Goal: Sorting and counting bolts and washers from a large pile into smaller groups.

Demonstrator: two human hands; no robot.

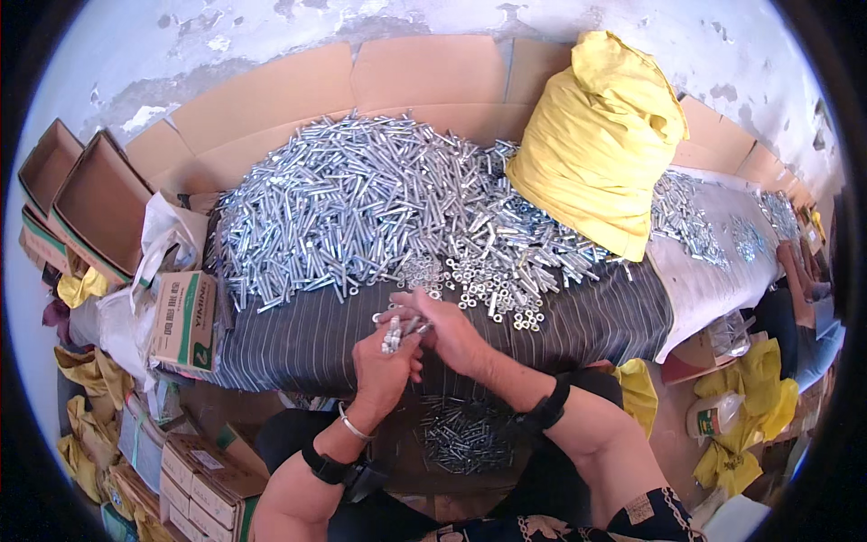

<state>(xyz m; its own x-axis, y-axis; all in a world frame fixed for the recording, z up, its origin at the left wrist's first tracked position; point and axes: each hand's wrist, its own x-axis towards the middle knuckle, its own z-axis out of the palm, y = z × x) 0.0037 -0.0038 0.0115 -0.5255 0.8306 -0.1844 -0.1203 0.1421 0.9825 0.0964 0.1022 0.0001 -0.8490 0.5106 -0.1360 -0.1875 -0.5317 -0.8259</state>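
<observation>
1. Here, a bunch of bolts (394,334) sits upright in the left hand (384,366), whose fingers are clamped around it, above the near edge of the striped cloth (298,339).
2. The right hand (449,332) pinches the top of the bunch, thumb and fingers closed on it.
3. Just beyond lie loose nuts (492,294), then a large heap of bolts (352,203).
4. A yellow sack (596,144) stands at the right; cardboard boxes (95,203) at the left.
</observation>
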